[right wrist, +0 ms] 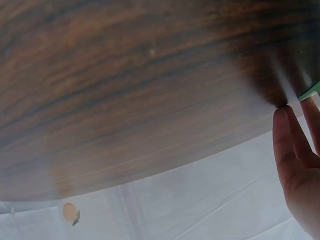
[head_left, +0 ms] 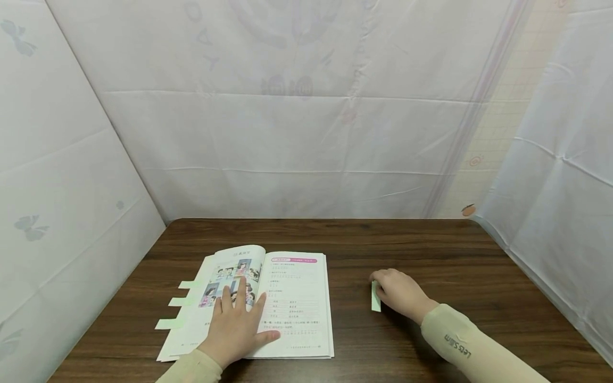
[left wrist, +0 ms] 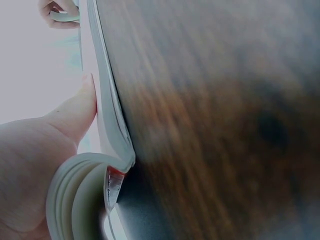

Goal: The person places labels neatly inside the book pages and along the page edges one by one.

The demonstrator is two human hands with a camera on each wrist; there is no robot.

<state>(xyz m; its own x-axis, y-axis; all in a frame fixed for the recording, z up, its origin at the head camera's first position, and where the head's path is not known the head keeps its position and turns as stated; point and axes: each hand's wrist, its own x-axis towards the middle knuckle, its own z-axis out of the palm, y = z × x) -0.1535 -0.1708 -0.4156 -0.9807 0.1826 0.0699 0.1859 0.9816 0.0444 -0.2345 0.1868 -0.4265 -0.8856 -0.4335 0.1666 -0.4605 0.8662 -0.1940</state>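
An open textbook [head_left: 301, 314] lies on the brown table, its left page carrying coloured cartoon pictures. My left hand [head_left: 237, 327] rests spread on that page, with the thumb reaching across the fold onto the right page. In the left wrist view the thumb [left wrist: 75, 110] lies along the paper beside the curved spine. To the right of the book, my right hand [head_left: 399, 292] pinches a pale green sticky note strip [head_left: 375, 299], low over the table. A green edge of the strip [right wrist: 311, 92] shows at the fingers in the right wrist view.
Several pale green tabs, one of them a lower tab [head_left: 167, 324], stick out from the book's left edge. The wooden table [head_left: 345, 234] runs back to a hanging white cloth [head_left: 297, 133], with more cloth on both sides.
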